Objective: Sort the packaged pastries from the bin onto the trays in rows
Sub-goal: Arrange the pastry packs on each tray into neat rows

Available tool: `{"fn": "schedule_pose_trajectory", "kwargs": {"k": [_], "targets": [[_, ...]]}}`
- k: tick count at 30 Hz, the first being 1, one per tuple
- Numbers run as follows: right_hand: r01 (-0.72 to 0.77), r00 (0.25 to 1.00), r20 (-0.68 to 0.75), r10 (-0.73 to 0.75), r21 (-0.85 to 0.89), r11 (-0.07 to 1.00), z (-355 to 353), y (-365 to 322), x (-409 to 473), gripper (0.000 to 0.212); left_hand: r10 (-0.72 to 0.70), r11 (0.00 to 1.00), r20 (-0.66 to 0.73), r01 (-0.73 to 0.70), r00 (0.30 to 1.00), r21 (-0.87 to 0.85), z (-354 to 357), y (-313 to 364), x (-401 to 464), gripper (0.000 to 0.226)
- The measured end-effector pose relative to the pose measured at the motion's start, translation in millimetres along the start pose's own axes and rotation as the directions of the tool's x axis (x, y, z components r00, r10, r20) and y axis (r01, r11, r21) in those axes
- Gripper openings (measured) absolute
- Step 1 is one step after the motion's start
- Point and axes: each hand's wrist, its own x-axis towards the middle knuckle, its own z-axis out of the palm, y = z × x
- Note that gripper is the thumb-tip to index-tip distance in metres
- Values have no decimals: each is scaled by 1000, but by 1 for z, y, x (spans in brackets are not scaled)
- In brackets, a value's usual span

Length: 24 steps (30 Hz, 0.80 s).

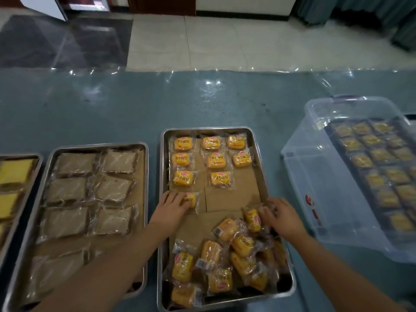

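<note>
While the left hand (172, 204) presses a yellow pastry packet (190, 199) flat with nearly straight fingers at the near end of the left column, the right hand (278, 216) curls round another packet (253, 219) at the far edge of the loose heap (227, 260). Both lie on the middle tray (258, 140), whose far half already carries three columns of four, three and two. Placing seems to be the step in hand. Next, I judge, the right-hand packet should go to the open spot in the right column. The clear bin (315, 176) stands well to the right.
</note>
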Motion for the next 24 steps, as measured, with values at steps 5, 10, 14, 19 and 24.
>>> {"fn": "schedule_pose_trajectory", "kwargs": {"k": [5, 10, 14, 19, 24], "targets": [[54, 998, 40, -45, -273, 960, 2, -4, 4, 51, -11, 1000, -48, 10, 999, -19, -8, 17, 6, 49], [81, 980, 199, -9, -358, 930, 9, -20, 8, 31, 78, 997, -10, -78, 997, 0, -9, 36, 11, 52], [99, 987, 152, -58, -281, 955, 10, -39, 15, 15, 100, 995, 11, -100, 995, -8, -13, 44, 18, 48], [58, 995, 79, -54, -53, 997, -9, -67, 48, 17, 74, 997, 13, -74, 997, -28, -22, 40, 26, 53], [145, 976, 197, -98, -242, 960, -20, -74, 92, 19, 36, 997, 1, -36, 999, -68, -28, 40, 37, 56]]}}
